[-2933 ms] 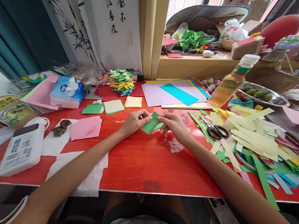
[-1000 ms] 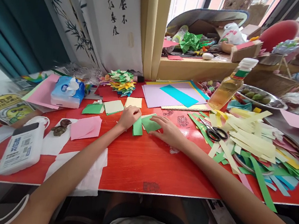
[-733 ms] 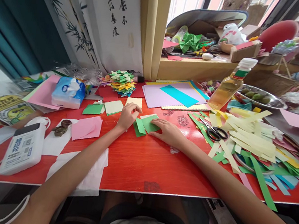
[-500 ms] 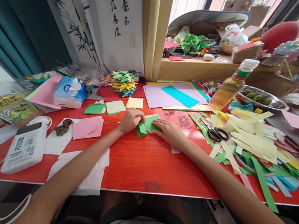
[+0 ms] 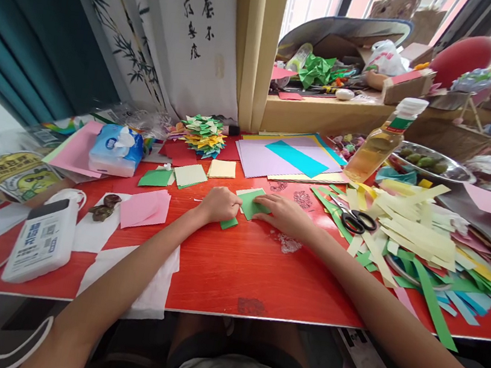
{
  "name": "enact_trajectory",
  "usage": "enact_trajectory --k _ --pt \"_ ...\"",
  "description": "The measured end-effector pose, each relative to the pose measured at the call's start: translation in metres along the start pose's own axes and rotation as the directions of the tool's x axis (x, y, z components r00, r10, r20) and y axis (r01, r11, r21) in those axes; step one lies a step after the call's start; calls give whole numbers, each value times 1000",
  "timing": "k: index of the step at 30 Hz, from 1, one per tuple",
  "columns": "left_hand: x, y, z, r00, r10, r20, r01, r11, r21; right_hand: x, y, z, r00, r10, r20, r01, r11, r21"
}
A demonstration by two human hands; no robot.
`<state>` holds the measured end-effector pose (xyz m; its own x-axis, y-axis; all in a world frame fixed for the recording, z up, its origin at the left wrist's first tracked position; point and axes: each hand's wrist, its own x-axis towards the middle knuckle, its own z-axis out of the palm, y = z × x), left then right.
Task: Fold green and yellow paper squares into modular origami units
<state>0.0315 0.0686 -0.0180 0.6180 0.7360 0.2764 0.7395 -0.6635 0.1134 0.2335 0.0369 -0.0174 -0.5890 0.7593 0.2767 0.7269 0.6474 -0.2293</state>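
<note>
On the red table, my left hand is closed in a fist on a small green folded paper piece; only its lower corner shows. Just to its right lies a green paper square, with a pale sheet edge visible behind it. My right hand grips the right side of this square, fingers on the upper edge and thumb lower down. Behind my hands are a pale yellow paper stack, a cream-and-green stack and green squares.
Scissors lie by a heap of paper strips on the right. A bottle stands behind them. Pink squares, a tissue pack and a white device are left. A folded-paper piece stands at the back.
My left hand has closed further and covers more of the small green piece, whose upper part no longer shows. My right hand stays on the green square, shifted only slightly.
</note>
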Motion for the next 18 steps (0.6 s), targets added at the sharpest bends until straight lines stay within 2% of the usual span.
enact_trajectory --k 5,9,12,15,18 --pt "-3 -2 -2 999 10 47 -17 989 145 -1 7 1 999 2 -46 -1 999 32" --pt "-6 -3 -3 1000 -8 1 7 972 236 -1 11 4 1000 -1 18 0 997 73" --pt "-7 3 -4 999 5 -35 5 962 273 0 11 5 999 19 29 -21 996 84" --pt "-7 15 -6 994 43 -100 -19 972 232 1 11 6 999 28 19 -30 994 102" --pt "-6 23 -6 985 127 -117 -120 991 61 1 11 7 999 49 21 -52 986 161"
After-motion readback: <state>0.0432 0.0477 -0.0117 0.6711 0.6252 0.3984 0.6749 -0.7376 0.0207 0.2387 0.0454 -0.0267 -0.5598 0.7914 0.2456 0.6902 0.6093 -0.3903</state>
